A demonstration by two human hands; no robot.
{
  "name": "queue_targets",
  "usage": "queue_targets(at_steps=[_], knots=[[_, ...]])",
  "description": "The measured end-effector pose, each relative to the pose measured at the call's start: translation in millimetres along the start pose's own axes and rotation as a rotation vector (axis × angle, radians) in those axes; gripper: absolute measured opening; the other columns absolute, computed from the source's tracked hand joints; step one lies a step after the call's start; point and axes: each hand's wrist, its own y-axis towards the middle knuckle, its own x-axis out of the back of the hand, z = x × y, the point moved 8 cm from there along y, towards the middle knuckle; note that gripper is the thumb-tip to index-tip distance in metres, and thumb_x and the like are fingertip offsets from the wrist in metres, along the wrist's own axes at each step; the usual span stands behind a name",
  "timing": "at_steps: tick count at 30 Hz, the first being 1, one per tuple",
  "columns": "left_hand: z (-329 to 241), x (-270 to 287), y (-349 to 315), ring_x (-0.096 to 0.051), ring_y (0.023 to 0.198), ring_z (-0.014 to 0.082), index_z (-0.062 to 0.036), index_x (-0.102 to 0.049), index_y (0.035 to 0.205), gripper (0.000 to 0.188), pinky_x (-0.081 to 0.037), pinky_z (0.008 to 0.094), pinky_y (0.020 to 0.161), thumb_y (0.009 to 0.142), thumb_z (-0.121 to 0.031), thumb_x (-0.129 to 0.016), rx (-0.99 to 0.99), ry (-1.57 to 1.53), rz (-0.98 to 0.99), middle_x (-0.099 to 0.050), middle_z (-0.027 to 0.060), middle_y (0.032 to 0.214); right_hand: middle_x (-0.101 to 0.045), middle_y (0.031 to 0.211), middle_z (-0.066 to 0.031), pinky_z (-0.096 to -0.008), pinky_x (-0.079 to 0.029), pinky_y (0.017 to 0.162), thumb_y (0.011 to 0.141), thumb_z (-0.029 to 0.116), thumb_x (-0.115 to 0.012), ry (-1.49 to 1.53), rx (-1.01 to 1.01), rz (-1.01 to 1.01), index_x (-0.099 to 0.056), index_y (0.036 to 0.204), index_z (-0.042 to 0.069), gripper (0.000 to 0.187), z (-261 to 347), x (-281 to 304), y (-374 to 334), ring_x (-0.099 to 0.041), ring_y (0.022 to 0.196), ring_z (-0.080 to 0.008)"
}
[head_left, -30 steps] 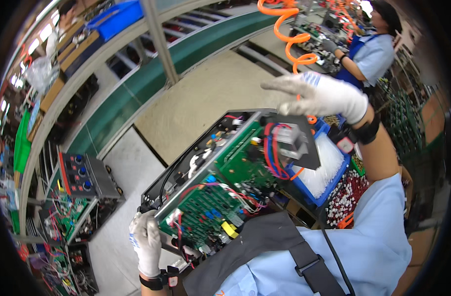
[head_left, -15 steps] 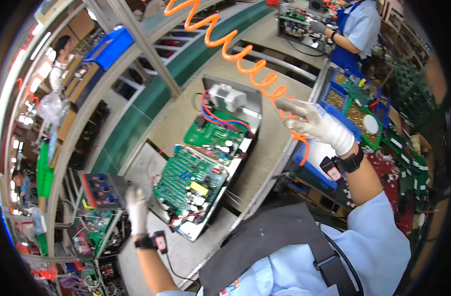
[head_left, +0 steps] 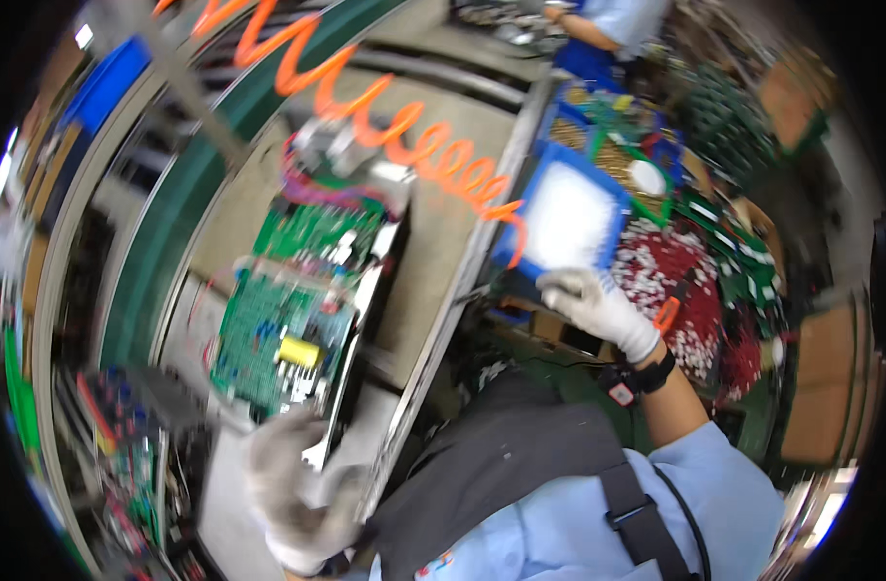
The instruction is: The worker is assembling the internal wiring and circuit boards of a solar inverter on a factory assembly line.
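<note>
My left hand (head_left: 293, 484), in a pale glove and smeared by motion, is beside the near end of an open metal chassis. Its thumb and fingers look apart, and I see nothing between them. The chassis (head_left: 373, 281) holds green circuit boards (head_left: 278, 324), a yellow component (head_left: 300, 351) and red and blue wires (head_left: 317, 189). My right hand (head_left: 598, 310), in a white glove, hovers off the bench's right edge, next to a blue bin (head_left: 612, 232) with white contents. Its fingers are loosely bent, with nothing visible in them.
An orange coiled hose (head_left: 404, 136) crosses above the chassis. Bins of small brass-coloured parts (head_left: 569, 136) stand at the far right. Red and white pieces (head_left: 666, 271) lie beyond my right hand. A control box (head_left: 138, 397) sits at left. Another person (head_left: 608, 29) works at the far end.
My view has swung to the right. My right hand has come down from beside the hose to near the blue bin. My left hand has moved from the control box to the chassis's near end.
</note>
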Motion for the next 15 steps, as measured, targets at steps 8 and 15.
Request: queue_targets(at_steps=[8, 15], knots=[[-133.0, -19.7, -0.7, -0.048, 0.050, 0.0138, -0.0065, -0.066, 0.077, 0.018, -0.040, 0.0284, 0.048, 0.062, -0.015, -0.069, -0.201, 0.157, -0.573, -0.055, 0.0005, 0.068, -0.066, 0.102, -0.0180, -0.0360, -0.051, 0.081, 0.087, 0.023, -0.062, -0.172, 0.388, 0.692, -0.062, 0.111, 0.000, 0.033, 35.8, -129.7, 14.0, -0.065, 0.093, -0.0312], [-196.1, -33.3, -79.1, -0.049, 0.052, 0.0182, -0.0064, -0.063, 0.079, 0.016, -0.038, 0.0278, 0.043, 0.075, -0.022, -0.058, 0.203, 0.560, -0.535, -0.051, 0.0004, 0.065, -0.066, 0.103, -0.0143, -0.0303, -0.047, 0.084, 0.089, 0.016, -0.059, -0.296, 0.573, 1.080, -0.059, 0.117, 0.000, 0.033, 56.9, -191.3, -5.5, -0.063, 0.093, -0.0228]])
